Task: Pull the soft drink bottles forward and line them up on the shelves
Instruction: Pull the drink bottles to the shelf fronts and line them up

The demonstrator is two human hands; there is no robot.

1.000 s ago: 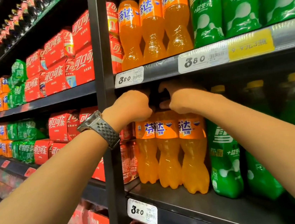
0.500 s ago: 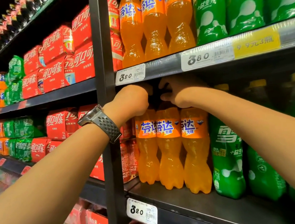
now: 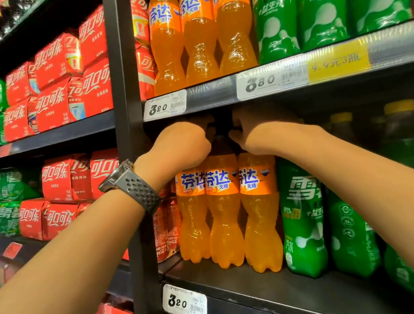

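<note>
On the middle shelf, near the front: three orange Fanta bottles, upright, touching, full of orange drink. Labels read "芬达 无糖" and "FANTA". Left grip is curled over the neck of the left Fanta bottle. Right grip is curled over the neck of the right Fanta bottle. Caps hidden. Green Sprite bottles just to the right: "雪碧", "+益生元". Price tag below: "320". Upper price tags: "320", "380". Yellow tag: "9.9元3瓶". Red "可口可乐" packs fill the left bay.
</note>
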